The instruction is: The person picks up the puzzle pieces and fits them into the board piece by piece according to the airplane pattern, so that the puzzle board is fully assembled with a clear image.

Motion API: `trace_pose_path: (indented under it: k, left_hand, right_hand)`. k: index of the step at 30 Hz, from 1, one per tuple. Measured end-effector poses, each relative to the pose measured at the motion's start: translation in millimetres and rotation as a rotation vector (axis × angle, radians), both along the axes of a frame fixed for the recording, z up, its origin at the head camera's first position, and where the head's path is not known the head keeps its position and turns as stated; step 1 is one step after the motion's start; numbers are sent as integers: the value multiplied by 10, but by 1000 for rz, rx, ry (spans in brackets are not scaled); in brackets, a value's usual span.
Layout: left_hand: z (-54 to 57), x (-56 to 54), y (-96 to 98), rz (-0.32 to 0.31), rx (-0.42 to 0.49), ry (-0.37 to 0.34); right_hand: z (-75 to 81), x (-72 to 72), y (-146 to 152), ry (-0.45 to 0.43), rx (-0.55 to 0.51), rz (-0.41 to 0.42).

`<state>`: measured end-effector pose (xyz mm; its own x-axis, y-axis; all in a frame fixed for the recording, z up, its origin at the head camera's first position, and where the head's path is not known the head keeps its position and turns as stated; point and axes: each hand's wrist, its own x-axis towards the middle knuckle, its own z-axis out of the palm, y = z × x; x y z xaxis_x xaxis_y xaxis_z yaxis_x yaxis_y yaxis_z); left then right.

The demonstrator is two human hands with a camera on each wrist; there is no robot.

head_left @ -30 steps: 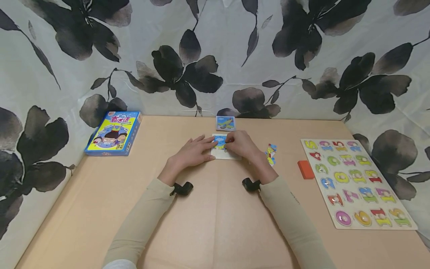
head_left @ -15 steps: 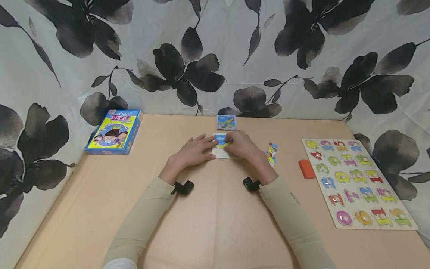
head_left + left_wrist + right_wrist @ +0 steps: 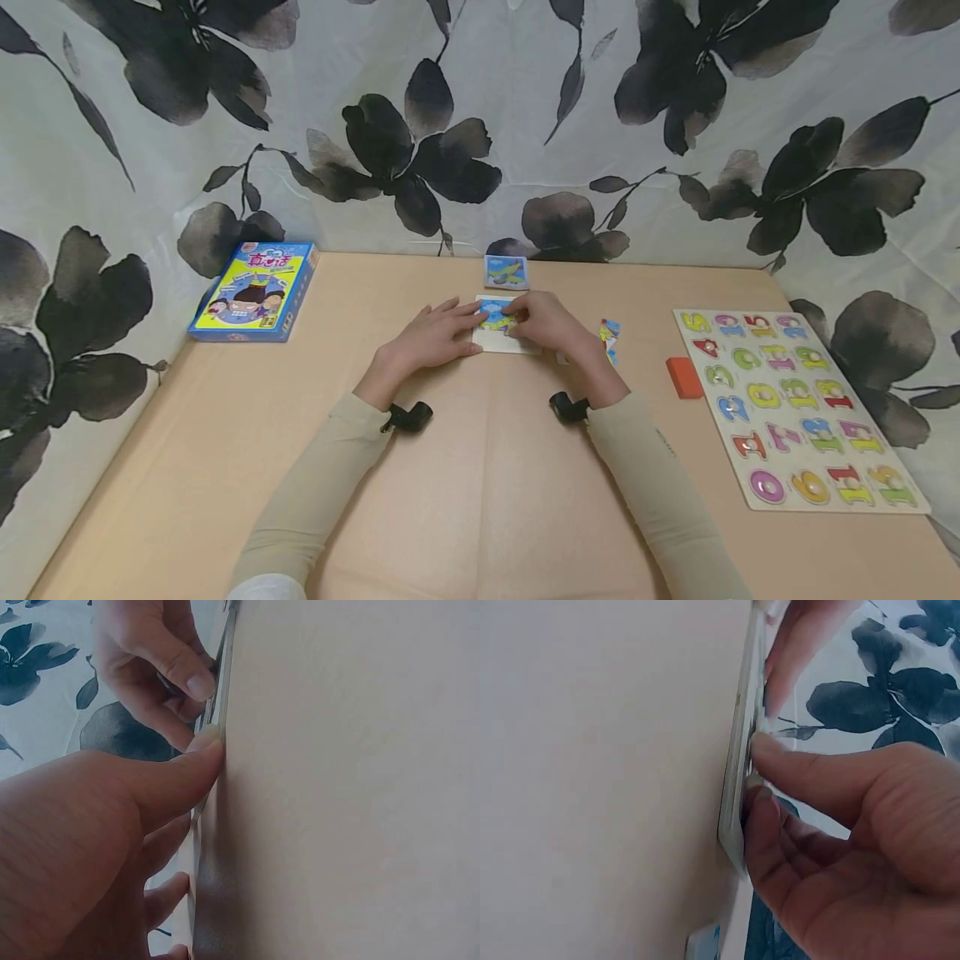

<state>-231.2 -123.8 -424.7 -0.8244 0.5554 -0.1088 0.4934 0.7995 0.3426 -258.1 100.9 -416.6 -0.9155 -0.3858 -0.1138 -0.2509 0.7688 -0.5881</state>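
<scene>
A small puzzle board (image 3: 498, 343) with a blue and yellow picture lies flat at the table's middle, between both hands. My left hand (image 3: 431, 337) rests at its left side with fingers stretched out; in the left wrist view the thumb (image 3: 206, 750) touches the board's near edge. Over the right part of the picture is my right hand (image 3: 553, 323), fingers curled. The right wrist view has its thumb and index finger pinching a small pale puzzle piece (image 3: 754, 780) right at the board's surface. Most of that piece is hidden by the fingertips.
Behind the board is a small picture card (image 3: 506, 272). Several loose puzzle pieces (image 3: 610, 332) lie right of it. Farther right are a red block (image 3: 684, 378) and a number board (image 3: 806, 408). A blue and yellow box (image 3: 255, 296) lies at the back left.
My right hand has shifted slightly right over the board, its thumb and index finger now farther apart, uncovering more of the picture. The left hand stays in place.
</scene>
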Motion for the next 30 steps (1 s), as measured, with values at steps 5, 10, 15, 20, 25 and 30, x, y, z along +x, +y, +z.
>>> trace_pose_path:
  k: [5,10,15,20,25,30]
  left_hand:
    - [-4,-6,2,0,0,1]
    - [14,-4,7,1,1,0]
    - [19,5,0,3,12,-6]
    - [21,19,38,19,3,-15]
    - [26,53,86,18,-14,-8]
    - [36,88,108,9,-61,9]
  right_hand:
    - [-8,-6,-3,31,14,10]
    - [-2,-1,-28,53,39,-9]
    - [1,22,-35,107,71,-44]
    - [-2,52,14,134,115,-100]
    - [-16,68,69,107,171,-162]
    - [-43,31,109,85,172,-188]
